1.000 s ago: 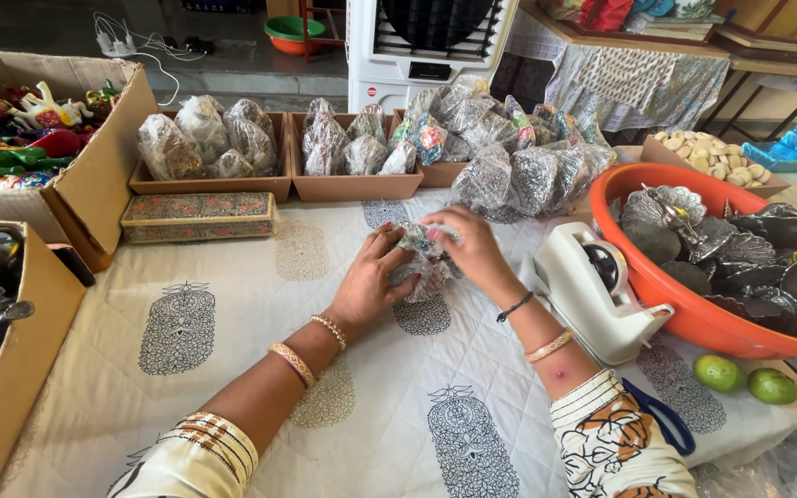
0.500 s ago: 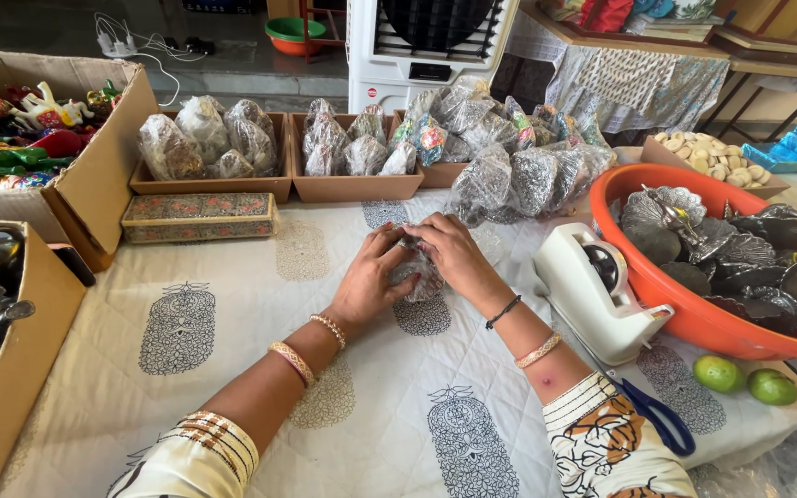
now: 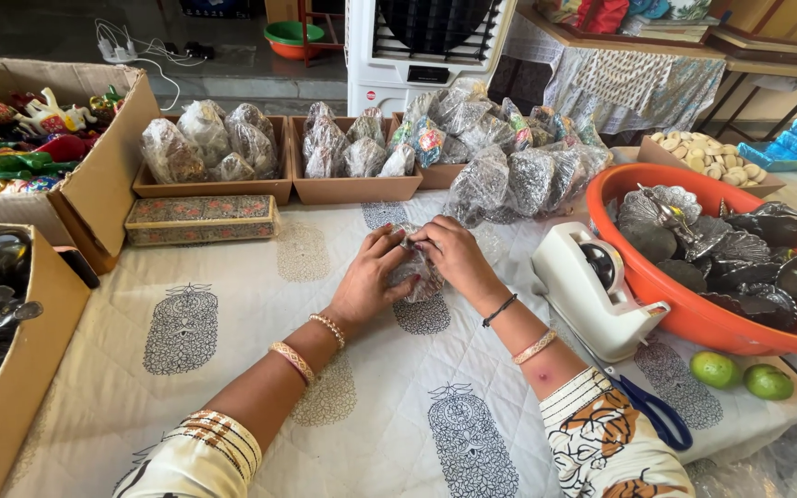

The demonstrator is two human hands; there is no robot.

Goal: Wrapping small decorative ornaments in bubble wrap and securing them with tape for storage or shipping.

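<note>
Both hands close on a small wrapped bundle (image 3: 414,267) mid-desk (image 3: 232,304): left hand (image 3: 368,281) cups its left side, right hand (image 3: 452,256) pinches the top from the right (equally near). Tape dispenser (image 3: 592,290) sits rightward.

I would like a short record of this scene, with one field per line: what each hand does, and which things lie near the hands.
left hand: left hand grips the wrapped bundle from its left side
right hand: right hand presses on the same bundle from the right
surface: printed tablecloth
right of hands: white tape dispenser, orange tub of dark metal pieces, blue-handled scissors, two limes
behind hands: trays of wrapped bundles
left: cardboard box of coloured figurines
</note>
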